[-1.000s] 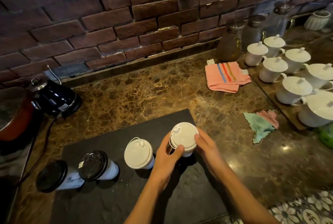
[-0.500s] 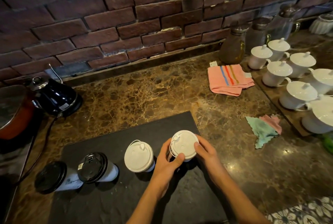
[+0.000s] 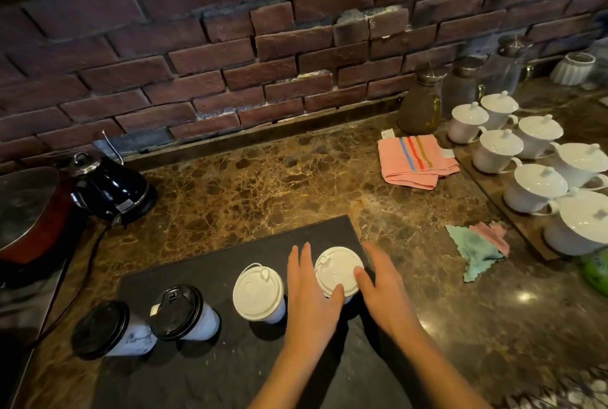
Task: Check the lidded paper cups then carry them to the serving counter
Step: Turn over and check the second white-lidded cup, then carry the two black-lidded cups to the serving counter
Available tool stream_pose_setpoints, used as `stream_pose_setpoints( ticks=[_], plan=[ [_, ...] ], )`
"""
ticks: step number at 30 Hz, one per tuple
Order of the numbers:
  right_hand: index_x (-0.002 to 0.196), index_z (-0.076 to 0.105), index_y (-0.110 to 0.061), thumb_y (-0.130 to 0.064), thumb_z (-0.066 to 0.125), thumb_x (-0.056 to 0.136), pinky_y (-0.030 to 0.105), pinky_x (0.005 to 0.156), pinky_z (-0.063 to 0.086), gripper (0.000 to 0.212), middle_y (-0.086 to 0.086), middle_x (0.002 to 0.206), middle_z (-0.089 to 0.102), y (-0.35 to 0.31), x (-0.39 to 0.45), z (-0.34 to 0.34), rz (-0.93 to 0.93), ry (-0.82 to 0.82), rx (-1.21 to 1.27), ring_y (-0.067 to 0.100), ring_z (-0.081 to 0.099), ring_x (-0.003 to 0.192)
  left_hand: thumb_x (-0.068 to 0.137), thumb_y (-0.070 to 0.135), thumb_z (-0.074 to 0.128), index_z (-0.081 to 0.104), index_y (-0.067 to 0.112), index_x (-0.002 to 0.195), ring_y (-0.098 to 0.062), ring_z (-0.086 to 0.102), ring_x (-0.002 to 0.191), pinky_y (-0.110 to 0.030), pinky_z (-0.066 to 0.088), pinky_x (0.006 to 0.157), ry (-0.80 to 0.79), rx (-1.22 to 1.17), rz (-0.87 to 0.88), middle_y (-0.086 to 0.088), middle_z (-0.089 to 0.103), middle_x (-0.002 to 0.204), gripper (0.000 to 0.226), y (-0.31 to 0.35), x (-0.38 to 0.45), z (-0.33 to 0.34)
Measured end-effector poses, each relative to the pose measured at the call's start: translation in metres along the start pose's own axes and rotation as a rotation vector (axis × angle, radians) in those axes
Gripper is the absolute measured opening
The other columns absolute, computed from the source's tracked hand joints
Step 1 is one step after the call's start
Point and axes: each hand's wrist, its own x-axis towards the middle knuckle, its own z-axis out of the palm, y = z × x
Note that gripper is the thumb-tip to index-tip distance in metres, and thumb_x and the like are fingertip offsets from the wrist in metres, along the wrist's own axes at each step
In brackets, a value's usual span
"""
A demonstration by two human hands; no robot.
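Note:
Several lidded paper cups stand in a row on a black mat (image 3: 230, 254). Two at the left have black lids (image 3: 100, 329) (image 3: 176, 311); the two to their right have white lids (image 3: 257, 293) (image 3: 337, 269). My left hand (image 3: 309, 306) and my right hand (image 3: 385, 293) flank the rightmost white-lidded cup. Their fingers are stretched out straight and apart. Only the two thumbs touch the lid's near rim. The cup's body is mostly hidden behind my hands.
A black kettle (image 3: 112, 188) and a red pot (image 3: 29, 214) sit at the left. A folded pink towel (image 3: 414, 160), crumpled cloths (image 3: 477, 247), glass jars (image 3: 421, 102) and a wooden tray (image 3: 526, 231) of white lidded ceramic cups fill the right. A brick wall runs behind.
My fingers, curled around the rightmost lid before, have straightened and spread, leaving only the thumbs on it. The cup stands on the mat as before.

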Motion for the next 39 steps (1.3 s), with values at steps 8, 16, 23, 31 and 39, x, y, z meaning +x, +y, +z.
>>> stream_pose_setpoints(
  ticks=[8,16,23,31,39],
  plan=[
    [0.149,0.035,-0.017,-0.041,0.060,0.090,0.055,0.118,0.027,0.069,0.010,0.159,0.035,-0.049,0.008,-0.033,-0.272,0.204,-0.664,0.031,0.029,0.148,0.083,0.055,0.065,0.023,0.020,0.158,-0.037,0.004,0.155,-0.053,0.019,0.122,0.284,0.595,0.295,-0.012,0.012,0.169,0.093,0.020,0.009,-0.057],
    [0.153,0.029,-0.016,-0.056,0.057,0.088,0.064,0.115,0.022,0.082,0.014,0.164,0.021,-0.130,0.017,-0.003,-0.484,0.170,-0.823,0.041,0.017,0.151,0.077,0.067,0.060,0.021,0.024,0.158,-0.038,0.006,0.154,-0.056,0.017,0.120,0.538,0.674,0.118,-0.012,0.015,0.168,0.099,-0.019,0.005,-0.160],
    [0.154,0.026,-0.016,-0.056,0.054,0.088,0.065,0.115,0.020,0.082,0.016,0.164,0.020,-0.201,-0.006,0.069,-0.592,0.135,-0.791,0.042,0.016,0.151,0.080,0.063,0.065,0.021,0.022,0.158,-0.037,0.003,0.155,-0.056,0.013,0.121,0.618,0.650,0.017,-0.013,0.011,0.168,0.099,-0.072,-0.024,-0.244],
    [0.153,0.027,-0.013,-0.056,0.050,0.090,0.065,0.116,0.022,0.080,0.016,0.164,0.021,-0.240,-0.050,0.153,-0.595,0.157,-0.776,0.042,0.016,0.151,0.078,0.062,0.069,0.025,0.020,0.158,-0.038,0.007,0.154,-0.056,0.017,0.120,0.607,0.595,-0.017,-0.016,0.016,0.167,0.100,-0.159,-0.050,-0.316],
    [0.156,0.020,-0.017,-0.049,0.063,0.089,0.052,0.123,0.019,0.086,0.006,0.165,0.020,-0.203,-0.121,0.206,-0.336,-0.013,-0.466,0.026,0.013,0.153,0.075,0.055,0.077,0.009,0.032,0.159,-0.027,0.007,0.155,-0.055,0.021,0.121,0.422,0.115,-0.122,-0.005,0.007,0.169,0.110,-0.233,-0.069,-0.302]
  ],
)
